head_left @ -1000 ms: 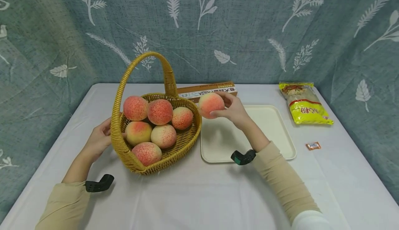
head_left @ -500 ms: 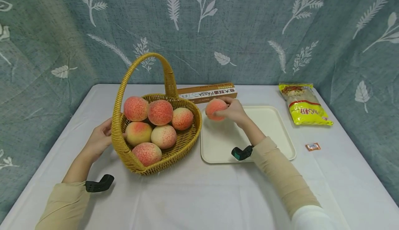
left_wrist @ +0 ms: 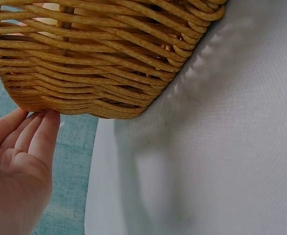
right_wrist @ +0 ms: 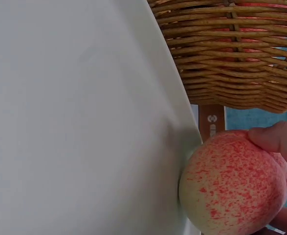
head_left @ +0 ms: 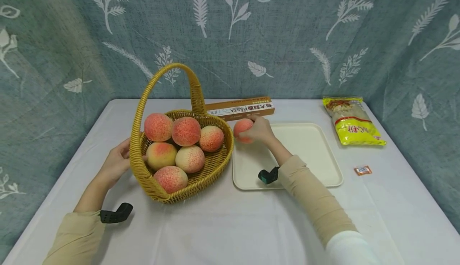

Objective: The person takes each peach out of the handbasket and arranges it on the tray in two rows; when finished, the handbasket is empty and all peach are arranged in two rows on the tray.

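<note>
Peach is now sitting low at the far left corner of the cream tray, where a second ago it was hanging higher in the air beside the basket; the right hand is still curling its fingers round the fruit, and the right wrist view is showing it touching the tray's surface. It looks close to being set down. The left hand is resting with straight, relaxed fingers against the wicker basket, which is holding six more peaches. A white tablecloth is covering the table, with a pasta box, a yellow noodle packet and a small sachet lying on it, and a blue leaf-print curtain is hanging behind.
</note>
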Available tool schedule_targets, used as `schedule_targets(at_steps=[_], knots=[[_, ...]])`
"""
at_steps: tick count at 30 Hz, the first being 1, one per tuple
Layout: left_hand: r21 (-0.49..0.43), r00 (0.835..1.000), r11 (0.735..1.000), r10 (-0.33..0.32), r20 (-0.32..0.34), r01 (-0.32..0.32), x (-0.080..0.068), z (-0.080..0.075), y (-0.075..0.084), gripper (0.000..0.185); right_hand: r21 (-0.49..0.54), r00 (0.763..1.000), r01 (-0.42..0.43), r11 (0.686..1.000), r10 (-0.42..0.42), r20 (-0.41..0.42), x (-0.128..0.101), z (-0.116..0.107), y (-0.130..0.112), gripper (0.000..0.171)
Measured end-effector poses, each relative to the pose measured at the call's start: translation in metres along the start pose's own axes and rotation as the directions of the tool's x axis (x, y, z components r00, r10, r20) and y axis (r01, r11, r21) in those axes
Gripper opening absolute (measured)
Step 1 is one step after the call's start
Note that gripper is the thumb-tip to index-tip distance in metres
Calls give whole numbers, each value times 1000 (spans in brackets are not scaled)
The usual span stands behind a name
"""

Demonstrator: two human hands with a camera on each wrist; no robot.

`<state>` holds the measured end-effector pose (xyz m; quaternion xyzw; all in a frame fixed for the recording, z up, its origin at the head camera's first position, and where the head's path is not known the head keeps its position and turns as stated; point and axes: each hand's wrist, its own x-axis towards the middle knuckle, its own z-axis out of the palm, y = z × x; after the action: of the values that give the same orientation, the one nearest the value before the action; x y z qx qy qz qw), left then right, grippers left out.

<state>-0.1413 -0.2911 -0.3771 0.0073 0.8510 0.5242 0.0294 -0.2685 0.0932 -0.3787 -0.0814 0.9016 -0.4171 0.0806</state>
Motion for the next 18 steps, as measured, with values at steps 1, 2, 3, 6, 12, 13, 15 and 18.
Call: schedule_targets(at_steps=[1, 2, 3, 6, 12, 13, 15, 18], knots=[[-1, 1000, 1000, 2, 4, -2, -1, 1, 0, 77, 3, 1000, 7, 1000, -7, -7, -1, 0, 0, 73], [4, 1000, 1000, 4, 5, -4, -1, 1, -1, 77, 5, 1000, 15, 1000, -15, -14, -1, 1, 1, 73], [1, 1000, 1000, 8, 3, -8, -1, 1, -1, 77, 8, 999, 27, 1000, -26, -19, -2, 1, 1, 73], [-11, 1000, 1000, 10, -10, -10, -3, 2, -1, 76, 12, 998, 63, 998, -63, -22, -4, 0, 4, 72], [14, 1000, 1000, 6, -10, -6, -4, 3, -3, 77, 15, 993, 108, 994, -109, 51, -7, -4, 9, 76], [19, 1000, 1000, 6, -7, -6, -4, 3, -3, 78, 19, 991, 112, 994, -113, 65, -7, -5, 10, 76], [18, 1000, 1000, 4, 1, -4, -4, 3, -3, 78, 23, 989, 120, 993, -121, 85, -8, -6, 11, 78], [11, 1000, 1000, 5, -1, -5, -4, 5, -4, 79, 19, 989, 126, 992, -127, 78, -9, -5, 13, 76]])
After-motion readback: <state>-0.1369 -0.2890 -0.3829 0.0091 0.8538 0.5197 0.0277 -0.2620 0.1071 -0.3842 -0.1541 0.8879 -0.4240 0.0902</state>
